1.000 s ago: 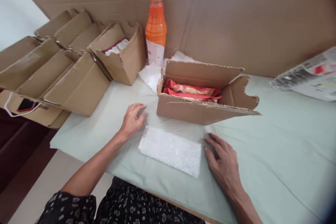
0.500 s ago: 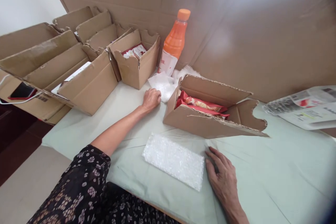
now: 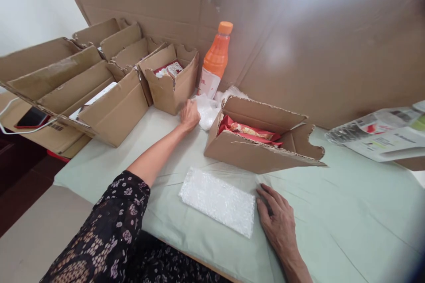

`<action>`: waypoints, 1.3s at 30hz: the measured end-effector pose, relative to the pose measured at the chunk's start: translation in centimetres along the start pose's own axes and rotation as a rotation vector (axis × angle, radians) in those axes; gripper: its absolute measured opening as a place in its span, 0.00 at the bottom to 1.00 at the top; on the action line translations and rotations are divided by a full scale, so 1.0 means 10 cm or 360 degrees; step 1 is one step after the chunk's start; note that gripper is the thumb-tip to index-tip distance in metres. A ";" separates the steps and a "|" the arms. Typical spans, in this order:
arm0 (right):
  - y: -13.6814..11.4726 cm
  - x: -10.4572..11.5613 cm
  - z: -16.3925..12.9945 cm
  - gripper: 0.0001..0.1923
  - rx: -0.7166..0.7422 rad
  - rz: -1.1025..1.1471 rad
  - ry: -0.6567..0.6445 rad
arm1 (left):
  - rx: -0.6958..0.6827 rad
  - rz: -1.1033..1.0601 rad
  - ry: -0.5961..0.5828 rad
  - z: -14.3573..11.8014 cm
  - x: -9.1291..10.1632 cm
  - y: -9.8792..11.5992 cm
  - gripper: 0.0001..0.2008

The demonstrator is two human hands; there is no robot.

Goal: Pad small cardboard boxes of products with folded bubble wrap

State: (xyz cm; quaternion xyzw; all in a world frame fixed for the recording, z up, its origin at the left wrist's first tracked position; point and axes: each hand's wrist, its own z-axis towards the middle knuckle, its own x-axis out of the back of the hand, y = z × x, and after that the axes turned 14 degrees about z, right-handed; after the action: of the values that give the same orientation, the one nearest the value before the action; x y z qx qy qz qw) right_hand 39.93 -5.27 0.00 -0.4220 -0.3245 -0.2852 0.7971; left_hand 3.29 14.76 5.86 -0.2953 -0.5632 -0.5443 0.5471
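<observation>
My left hand [image 3: 190, 115] is closed, fingers curled, beside crumpled bubble wrap [image 3: 208, 114] and close to the front of a small cardboard box [image 3: 166, 88]. What its fingers hold, if anything, is hidden. My right hand [image 3: 276, 216] rests on the green cloth [image 3: 335, 212] with its fingers apart and nothing in it. Just left of those fingers lies a flat, rectangular bubble-wrap packet [image 3: 217, 201]. Behind the packet stands an open cardboard box [image 3: 247, 152] with red snack packets [image 3: 249, 130] inside.
An orange drink bottle [image 3: 216, 57] stands against the cardboard wall [image 3: 299, 53]. Several open cardboard compartments [image 3: 109, 117] fill the left side. A phone [image 3: 32, 117] with a white cable sits at far left. A clear plastic bottle [image 3: 372, 124] lies at the right.
My left hand has moved slightly farther away, toward the small box and the crumpled wrap. My right hand stays beside the flat packet. The view has shifted a little.
</observation>
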 end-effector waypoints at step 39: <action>-0.22 0.18 -0.01 0.14 -0.0334 0.0469 0.0001 | -0.0200 -0.0150 0.0799 -1.13 1.30 -0.92 0.30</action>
State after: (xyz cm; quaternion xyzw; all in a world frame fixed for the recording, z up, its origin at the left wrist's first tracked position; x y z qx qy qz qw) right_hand 39.48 -6.74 2.36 -0.5458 -0.2275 -0.1978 0.7818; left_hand -4.92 -1.37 13.24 -0.1578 -0.3880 -0.6593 0.6244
